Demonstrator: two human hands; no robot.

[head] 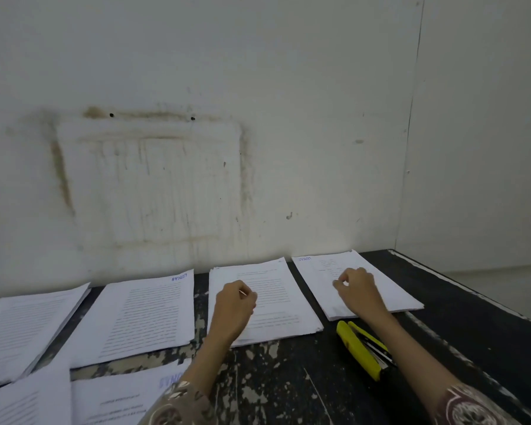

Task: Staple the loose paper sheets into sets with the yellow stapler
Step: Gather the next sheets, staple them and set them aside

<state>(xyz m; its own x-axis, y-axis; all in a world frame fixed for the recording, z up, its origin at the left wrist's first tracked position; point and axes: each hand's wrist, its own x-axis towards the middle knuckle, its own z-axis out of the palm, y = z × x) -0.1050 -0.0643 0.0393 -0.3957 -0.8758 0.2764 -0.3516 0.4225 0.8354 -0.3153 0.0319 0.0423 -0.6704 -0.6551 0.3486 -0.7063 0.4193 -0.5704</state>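
Note:
Several stacks of printed paper lie in a row on the dark table (488, 326). My left hand (235, 302) rests on the middle stack (276, 302), its fingers curled and pinching at the top sheet. My right hand (357, 288) sits on the right stack (393, 291), with thumb and forefinger pinched together on the top sheet. The yellow stapler (357, 346) lies on the table just in front of the right stack, untouched, and my right forearm hides its rear end.
Two more stacks, one (144, 317) and another (19, 329), lie to the left. A further set (114, 397) lies near the front edge. A stained white wall (258, 148) stands right behind the papers. The table's right edge (460, 283) runs diagonally.

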